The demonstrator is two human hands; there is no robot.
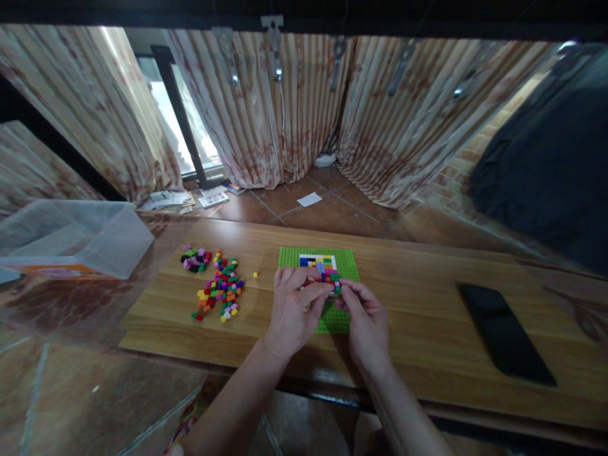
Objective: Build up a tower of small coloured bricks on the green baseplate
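A green studded baseplate (345, 258) lies on the wooden table, carrying a patch of multicoloured toy bricks (322, 265) with a white border along its top and right. My left hand (294, 310) is over the plate's left side, thumb and fingers pinched together at the lower edge of the patch. My right hand (368, 320) meets it from the right, its thumb and fingertips closed near the patch's lower right corner. Whatever sits between the fingertips of either hand is too small and hidden to name. Both hands cover the lower part of the patch.
Loose coloured bricks (221, 288) are heaped on the table's left, with one yellow brick (255, 275) apart from them. A clear plastic bin (109, 234) stands beyond the left edge. A black tablet-like slab (506, 332) lies at right. Curtains (285, 126) hang behind.
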